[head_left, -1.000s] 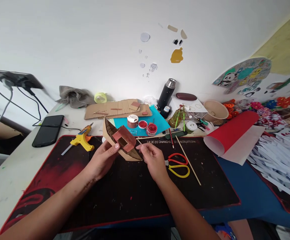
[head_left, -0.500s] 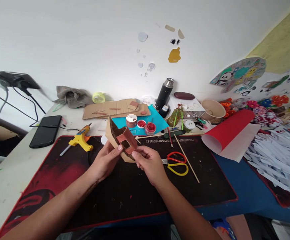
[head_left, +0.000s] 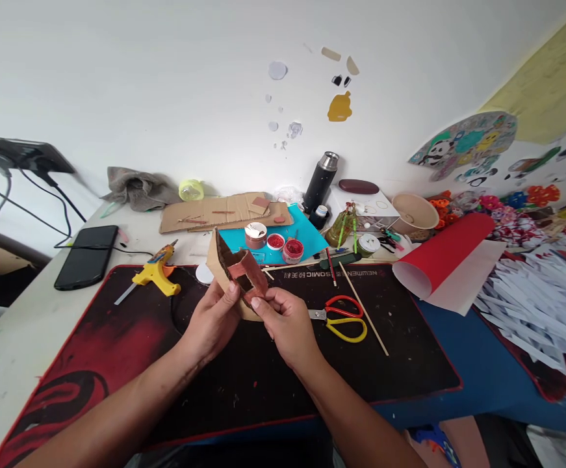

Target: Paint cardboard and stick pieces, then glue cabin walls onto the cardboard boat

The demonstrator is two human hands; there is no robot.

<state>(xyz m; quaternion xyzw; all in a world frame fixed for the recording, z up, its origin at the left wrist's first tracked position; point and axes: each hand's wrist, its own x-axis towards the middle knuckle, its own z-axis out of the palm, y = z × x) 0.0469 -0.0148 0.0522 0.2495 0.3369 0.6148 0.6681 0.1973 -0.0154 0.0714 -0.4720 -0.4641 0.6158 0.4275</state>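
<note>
Above the black mat, both hands grip a small cardboard model [head_left: 246, 268], painted reddish brown on part of it, with a square cut-out and a bare tan backing. My left hand [head_left: 216, 317] is closed around its left side, the thumb pressed near the cut-out. My right hand [head_left: 286, 320] pinches the lower right corner between thumb and fingers. Just right of that hand lie scissors [head_left: 346, 320] with one red and one yellow handle. A yellow glue gun [head_left: 157, 273] rests on the mat to the left. The model's underside is hidden by the fingers.
Open paint jars [head_left: 293, 249] stand on a blue sheet [head_left: 307, 224] behind the hands. A thin wooden stick [head_left: 364, 311] lies beside the scissors. Further out are a phone [head_left: 86, 257], cardboard strips [head_left: 199, 211], a black thermos [head_left: 320, 182], a red paper roll [head_left: 446, 253] and white paper strips [head_left: 536, 312].
Both hands keep hold of the cardboard model. It has tilted very slightly, and the right hand has shifted a little to the left. The whole view has moved slightly.
</note>
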